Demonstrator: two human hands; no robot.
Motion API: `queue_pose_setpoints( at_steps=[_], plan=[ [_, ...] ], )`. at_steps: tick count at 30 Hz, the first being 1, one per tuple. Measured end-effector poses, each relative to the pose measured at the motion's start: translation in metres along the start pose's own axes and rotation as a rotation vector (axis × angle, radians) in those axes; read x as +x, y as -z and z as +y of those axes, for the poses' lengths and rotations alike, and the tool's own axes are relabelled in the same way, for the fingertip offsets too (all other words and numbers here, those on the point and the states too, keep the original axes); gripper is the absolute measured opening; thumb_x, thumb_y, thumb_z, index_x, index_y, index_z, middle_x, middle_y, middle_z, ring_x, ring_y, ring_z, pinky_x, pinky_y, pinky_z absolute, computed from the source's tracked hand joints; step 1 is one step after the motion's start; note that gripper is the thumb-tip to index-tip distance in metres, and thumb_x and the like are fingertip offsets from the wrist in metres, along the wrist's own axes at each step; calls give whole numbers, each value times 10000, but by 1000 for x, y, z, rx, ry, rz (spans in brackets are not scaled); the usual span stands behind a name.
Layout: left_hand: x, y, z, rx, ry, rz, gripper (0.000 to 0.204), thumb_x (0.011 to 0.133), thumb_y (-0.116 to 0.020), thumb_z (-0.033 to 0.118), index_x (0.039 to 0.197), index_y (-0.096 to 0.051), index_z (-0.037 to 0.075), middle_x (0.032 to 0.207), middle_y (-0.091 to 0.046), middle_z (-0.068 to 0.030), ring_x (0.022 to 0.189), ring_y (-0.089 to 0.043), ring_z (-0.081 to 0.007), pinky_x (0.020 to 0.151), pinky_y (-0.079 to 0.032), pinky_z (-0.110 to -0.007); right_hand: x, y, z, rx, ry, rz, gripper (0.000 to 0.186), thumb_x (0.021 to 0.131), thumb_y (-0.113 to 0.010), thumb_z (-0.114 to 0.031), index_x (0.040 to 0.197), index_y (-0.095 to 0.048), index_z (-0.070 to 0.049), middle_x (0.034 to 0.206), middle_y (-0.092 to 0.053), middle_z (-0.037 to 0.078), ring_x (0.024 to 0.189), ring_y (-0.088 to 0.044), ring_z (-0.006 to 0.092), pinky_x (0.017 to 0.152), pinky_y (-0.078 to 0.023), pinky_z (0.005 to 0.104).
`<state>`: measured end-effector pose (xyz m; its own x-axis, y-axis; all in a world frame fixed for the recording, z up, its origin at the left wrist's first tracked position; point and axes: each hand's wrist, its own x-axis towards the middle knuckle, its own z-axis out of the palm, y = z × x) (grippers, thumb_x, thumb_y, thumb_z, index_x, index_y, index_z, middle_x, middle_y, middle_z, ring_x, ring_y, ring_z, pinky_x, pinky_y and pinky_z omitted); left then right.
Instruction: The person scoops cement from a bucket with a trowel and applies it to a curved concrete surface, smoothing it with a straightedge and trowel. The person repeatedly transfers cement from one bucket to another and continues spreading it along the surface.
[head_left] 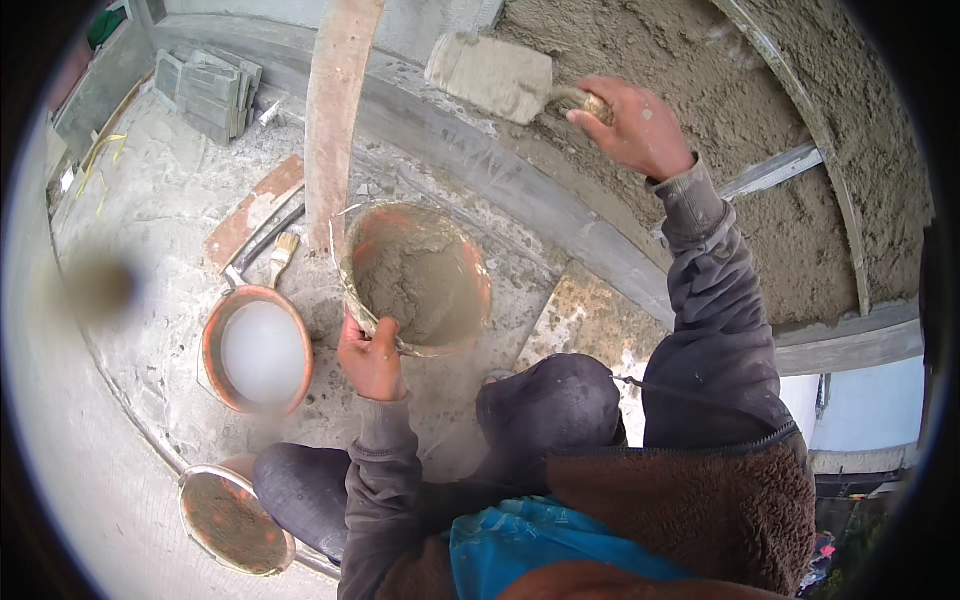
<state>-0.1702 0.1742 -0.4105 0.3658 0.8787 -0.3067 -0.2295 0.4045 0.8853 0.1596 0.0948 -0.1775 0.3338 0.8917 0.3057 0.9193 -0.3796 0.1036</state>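
Observation:
My right hand (637, 128) is closed round the handle of a trowel (492, 78), whose flat blade is coated with grey mortar and points left. The blade is up by the wall, near a surface of rough wet mortar (640, 50). With my left hand (371, 358) I grip the near left rim of an orange bucket (487, 290). Thick grey mortar (420, 285) lies inside that bucket, heaped toward its far left and smoother on the right.
Left of the bucket stands a smaller orange pail (212, 372) of cloudy water, with a paintbrush (284, 255) beyond it. A long board (335, 120) rises behind. Stacked grey tiles (210, 92) lie far left. Another mortar-smeared bucket (235, 522) sits lower left. Metal strips (775, 172) cross the mortar surface.

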Motion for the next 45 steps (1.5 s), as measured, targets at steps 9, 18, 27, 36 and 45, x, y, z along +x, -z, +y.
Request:
queue_pose_setpoints(
  at_steps=[9, 18, 27, 36, 45],
  plan=[
    [-8, -20, -8, -6, -10, -217, 407, 840, -622, -36, 1248, -613, -29, 977, -668, -7, 809, -575, -67, 742, -461, -224, -97, -167, -108, -346, 476, -268, 170, 845, -631, -198, 1007, -638, -146, 887, -597, 24, 893, -628, 188, 708, -444, 351],
    [-12, -5, -6, 81, 46, -204, 398, 815, -621, -34, 1212, -640, -45, 919, -677, -29, 758, -606, -88, 657, -512, -235, -115, -110, -89, -215, 896, 115, 272, 852, -637, -210, 1106, -656, -115, 994, -603, 2, 945, -615, 169, 752, -480, 381],
    [-24, -25, -22, 269, -419, -198, 542, 843, -624, -22, 1361, -525, -146, 1505, -497, -204, 978, -631, -111, 857, -507, -241, -166, -93, -64, -175, 314, -350, 357, 934, -617, -333, 1235, -647, -144, 1207, -639, 61, 1096, -644, 223, 794, -519, 450],
    [-49, -45, -21, 504, -726, -67, 475, 878, -673, -13, 1337, -568, -70, 1552, -456, -203, 1106, -639, -169, 919, -512, -287, -157, -53, -11, 293, -26, -797, 426, 938, -611, -451, 1238, -695, -160, 1128, -718, 141, 1089, -669, 356, 916, -530, 448],
    [-70, -66, -17, 342, -722, -167, 261, 877, -738, 9, 1126, -678, -44, 1519, -382, -379, 1269, -604, -311, 908, -519, -315, -169, -150, -55, 122, -40, 23, 283, 950, -656, -368, 1113, -681, -138, 896, -657, 67, 768, -698, 301, 587, -550, 424]
  ],
)
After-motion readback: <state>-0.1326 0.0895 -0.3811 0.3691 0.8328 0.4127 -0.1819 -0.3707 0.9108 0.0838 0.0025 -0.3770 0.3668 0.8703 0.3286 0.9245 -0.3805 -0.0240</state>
